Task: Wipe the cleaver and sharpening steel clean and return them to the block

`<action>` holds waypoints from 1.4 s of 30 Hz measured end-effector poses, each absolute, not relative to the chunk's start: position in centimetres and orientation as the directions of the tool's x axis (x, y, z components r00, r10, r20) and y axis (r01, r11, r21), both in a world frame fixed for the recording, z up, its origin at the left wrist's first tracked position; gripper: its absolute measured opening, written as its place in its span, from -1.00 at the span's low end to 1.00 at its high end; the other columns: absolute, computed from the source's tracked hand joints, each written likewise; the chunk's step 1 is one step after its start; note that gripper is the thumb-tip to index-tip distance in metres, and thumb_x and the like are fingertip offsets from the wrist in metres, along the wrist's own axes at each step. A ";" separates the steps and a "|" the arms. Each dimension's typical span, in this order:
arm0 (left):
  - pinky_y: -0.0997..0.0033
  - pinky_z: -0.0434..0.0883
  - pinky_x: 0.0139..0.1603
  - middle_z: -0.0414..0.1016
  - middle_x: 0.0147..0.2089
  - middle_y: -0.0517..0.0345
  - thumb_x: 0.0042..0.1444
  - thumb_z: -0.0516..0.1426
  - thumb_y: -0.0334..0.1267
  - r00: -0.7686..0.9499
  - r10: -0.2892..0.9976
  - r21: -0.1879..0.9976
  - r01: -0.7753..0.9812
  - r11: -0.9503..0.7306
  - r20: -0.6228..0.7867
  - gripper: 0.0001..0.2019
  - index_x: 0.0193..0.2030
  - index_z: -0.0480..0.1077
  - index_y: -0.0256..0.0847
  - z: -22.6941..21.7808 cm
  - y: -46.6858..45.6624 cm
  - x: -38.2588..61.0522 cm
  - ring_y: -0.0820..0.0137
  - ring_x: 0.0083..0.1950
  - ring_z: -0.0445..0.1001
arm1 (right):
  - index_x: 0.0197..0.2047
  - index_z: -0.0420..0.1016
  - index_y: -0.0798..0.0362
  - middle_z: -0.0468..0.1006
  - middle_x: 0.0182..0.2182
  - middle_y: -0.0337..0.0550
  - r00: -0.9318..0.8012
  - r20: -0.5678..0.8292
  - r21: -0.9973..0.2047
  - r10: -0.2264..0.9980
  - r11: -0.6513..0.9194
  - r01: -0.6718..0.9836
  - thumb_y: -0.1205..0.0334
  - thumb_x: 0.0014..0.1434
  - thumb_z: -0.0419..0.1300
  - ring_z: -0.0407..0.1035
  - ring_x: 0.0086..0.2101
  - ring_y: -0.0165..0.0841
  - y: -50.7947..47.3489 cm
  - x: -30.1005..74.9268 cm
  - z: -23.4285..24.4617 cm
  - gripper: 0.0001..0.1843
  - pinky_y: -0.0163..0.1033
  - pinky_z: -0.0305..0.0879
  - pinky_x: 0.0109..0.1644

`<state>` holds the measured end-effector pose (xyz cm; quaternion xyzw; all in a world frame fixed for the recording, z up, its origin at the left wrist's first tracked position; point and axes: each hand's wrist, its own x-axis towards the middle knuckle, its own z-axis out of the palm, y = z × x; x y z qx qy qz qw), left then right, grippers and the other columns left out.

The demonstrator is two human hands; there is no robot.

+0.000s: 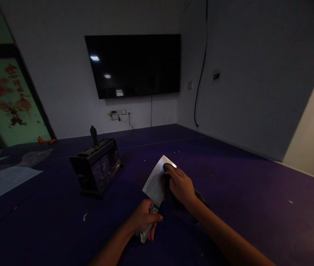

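At the left, a printed sheet (7, 181) is laid on the purple worktop (245, 192); beyond it a black stand (86, 177) is seen. Right of the stand, a cleaver (155, 181) is gripped by its handle in the left hand's (142, 218) closed fingers, while a dark object (166, 167) is held against the blade by the right hand's (181, 185) fingers.

Wide slvr cleaver (154, 184), held diag.

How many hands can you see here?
2: the left hand holds the cleaver by its handle, and the right hand holds a dark object at the blade. No others show.
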<state>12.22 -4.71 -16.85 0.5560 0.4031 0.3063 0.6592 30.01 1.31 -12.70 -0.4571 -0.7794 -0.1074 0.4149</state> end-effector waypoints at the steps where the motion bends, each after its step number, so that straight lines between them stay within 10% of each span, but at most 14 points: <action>1: 0.57 0.19 -0.80 0.23 -0.73 0.43 -0.18 0.18 -0.24 0.486 0.852 0.980 0.047 0.195 -0.193 -0.45 -0.03 0.09 -0.30 -16.8 -4.7 12.2 0.47 -0.80 0.25 | -0.25 0.43 0.04 0.38 -0.01 -0.16 -0.238 0.746 -0.213 0.621 0.562 0.799 0.54 -0.03 -0.04 0.30 -0.12 -0.30 1.2 29.9 -12.8 -0.65 -0.22 0.27 -0.07; 20: 0.56 0.17 -0.82 0.21 -0.79 0.38 -0.17 0.12 -0.27 0.427 0.888 0.986 0.077 0.149 -0.167 -0.77 -0.36 0.18 -0.28 -16.1 -4.8 12.6 0.43 -0.80 0.27 | -0.32 0.45 0.05 0.45 -0.10 -0.13 -0.322 0.749 -0.166 0.578 0.635 0.754 0.55 0.00 -0.05 0.35 -0.21 -0.34 -0.3 28.2 -13.4 -0.67 -0.28 0.29 -0.15; 42: 0.62 0.12 -0.81 0.24 -0.75 0.40 -0.18 0.16 -0.28 0.497 0.850 0.984 0.059 0.169 -0.176 -0.35 0.10 0.04 -0.32 -16.9 -4.5 12.3 0.41 -0.78 0.29 | -0.30 0.44 0.05 0.41 -0.05 -0.13 -0.222 0.753 -0.225 0.619 0.559 0.798 0.53 0.00 -0.05 0.33 -0.19 -0.33 1.2 29.8 -13.0 -0.68 -0.27 0.26 -0.12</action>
